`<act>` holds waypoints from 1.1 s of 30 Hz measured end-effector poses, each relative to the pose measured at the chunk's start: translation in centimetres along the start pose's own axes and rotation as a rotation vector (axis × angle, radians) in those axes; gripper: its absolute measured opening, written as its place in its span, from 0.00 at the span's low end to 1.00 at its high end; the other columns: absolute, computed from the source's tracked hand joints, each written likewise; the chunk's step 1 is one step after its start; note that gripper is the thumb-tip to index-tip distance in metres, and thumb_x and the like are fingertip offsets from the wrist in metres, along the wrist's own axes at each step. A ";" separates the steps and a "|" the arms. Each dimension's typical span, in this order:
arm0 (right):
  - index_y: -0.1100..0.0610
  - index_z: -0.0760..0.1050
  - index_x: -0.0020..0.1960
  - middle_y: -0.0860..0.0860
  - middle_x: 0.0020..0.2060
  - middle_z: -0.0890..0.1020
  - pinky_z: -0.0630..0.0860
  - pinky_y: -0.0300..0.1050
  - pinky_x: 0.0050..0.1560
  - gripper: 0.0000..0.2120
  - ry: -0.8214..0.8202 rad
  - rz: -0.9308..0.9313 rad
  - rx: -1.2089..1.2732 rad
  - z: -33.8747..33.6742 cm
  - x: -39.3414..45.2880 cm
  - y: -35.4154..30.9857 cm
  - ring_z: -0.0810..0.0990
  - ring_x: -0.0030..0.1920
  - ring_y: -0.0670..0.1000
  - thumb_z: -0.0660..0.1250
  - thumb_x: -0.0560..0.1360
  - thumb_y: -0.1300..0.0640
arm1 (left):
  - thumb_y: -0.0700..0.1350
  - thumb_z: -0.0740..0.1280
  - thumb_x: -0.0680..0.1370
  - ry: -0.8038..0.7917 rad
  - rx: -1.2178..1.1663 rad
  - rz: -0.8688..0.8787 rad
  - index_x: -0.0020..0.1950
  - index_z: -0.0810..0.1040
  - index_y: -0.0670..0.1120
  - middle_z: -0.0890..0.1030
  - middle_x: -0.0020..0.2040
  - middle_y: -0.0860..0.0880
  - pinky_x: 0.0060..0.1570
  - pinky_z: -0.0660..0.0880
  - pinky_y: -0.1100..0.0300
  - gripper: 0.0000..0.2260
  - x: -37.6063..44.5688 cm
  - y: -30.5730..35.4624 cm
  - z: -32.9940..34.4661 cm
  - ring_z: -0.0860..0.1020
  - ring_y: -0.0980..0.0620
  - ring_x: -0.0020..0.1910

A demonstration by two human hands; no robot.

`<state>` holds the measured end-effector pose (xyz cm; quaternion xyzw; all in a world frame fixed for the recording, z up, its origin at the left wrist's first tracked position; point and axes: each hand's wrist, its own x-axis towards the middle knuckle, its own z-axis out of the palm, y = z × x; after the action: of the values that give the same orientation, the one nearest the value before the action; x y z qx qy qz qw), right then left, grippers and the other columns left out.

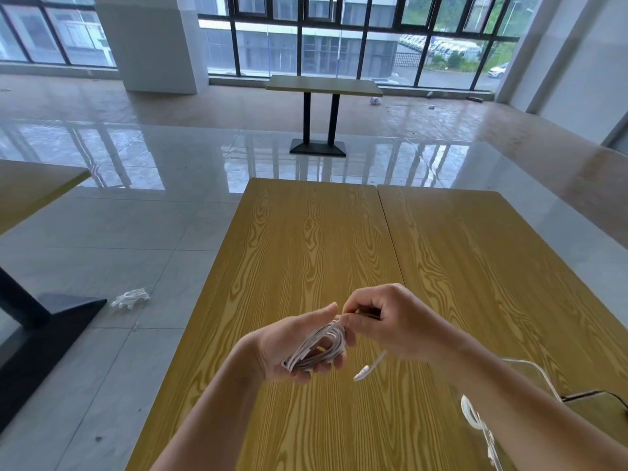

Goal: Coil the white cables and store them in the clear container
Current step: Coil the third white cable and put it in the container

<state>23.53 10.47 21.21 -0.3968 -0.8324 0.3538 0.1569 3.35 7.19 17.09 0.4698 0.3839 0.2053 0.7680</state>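
Note:
A white cable (pixel 317 348) wound into a flat coil lies in my left hand (pixel 295 348), whose fingers curl round it above the wooden table (pixel 306 249). My right hand (pixel 390 321) pinches the cable's strand at the top of the coil. The loose end with its white plug (pixel 362 372) hangs below my right hand. The clear container (pixel 530 372) stands at the table's near right, partly hidden by my right forearm. Another white cable (pixel 470 414) shows inside it.
A second wooden table (pixel 492 266) butts against the first on the right. A thin black wire (pixel 591 394) runs near the container. On the tiled floor to the left lies a white scrap (pixel 131 298), beside a black table base (pixel 51 321).

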 end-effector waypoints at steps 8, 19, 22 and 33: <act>0.52 0.82 0.43 0.53 0.31 0.80 0.72 0.38 0.30 0.06 0.068 0.017 -0.016 -0.3 0.4 0.4 0.72 0.28 0.42 0.71 0.77 0.52 | 0.49 0.67 0.72 0.017 0.038 0.004 0.50 0.79 0.49 0.79 0.42 0.45 0.23 0.65 0.65 0.09 -0.2 0.4 0.3 0.73 0.52 0.34; 0.52 0.82 0.42 0.42 0.25 0.74 0.67 0.35 0.26 0.07 0.049 0.033 0.068 0.0 0.6 1.2 0.69 0.26 0.41 0.70 0.77 0.51 | 0.49 0.61 0.80 0.047 0.019 0.078 0.49 0.77 0.47 0.80 0.41 0.43 0.27 0.73 0.61 0.08 0.2 -0.2 0.3 0.76 0.50 0.34; 0.53 0.82 0.43 0.39 0.24 0.72 0.65 0.33 0.26 0.09 0.054 0.057 0.064 0.0 0.4 1.9 0.68 0.25 0.41 0.68 0.79 0.52 | 0.50 0.62 0.80 0.078 -0.164 0.189 0.49 0.77 0.46 0.79 0.41 0.41 0.25 0.73 0.61 0.09 -0.2 -0.4 -0.8 0.76 0.49 0.32; 0.47 0.79 0.42 0.43 0.28 0.72 0.68 0.39 0.29 0.10 0.027 0.166 0.053 -0.1 -0.2 3.4 0.68 0.28 0.43 0.64 0.81 0.53 | 0.46 0.57 0.83 0.542 -0.408 0.419 0.50 0.77 0.42 0.81 0.45 0.37 0.29 0.74 0.58 0.11 -1.1 0.2 -3.0 0.78 0.45 0.35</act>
<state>25.57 11.81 18.84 -0.4650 -0.7847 0.3821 0.1487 0.32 8.24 16.91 0.3044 0.4198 0.5459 0.6580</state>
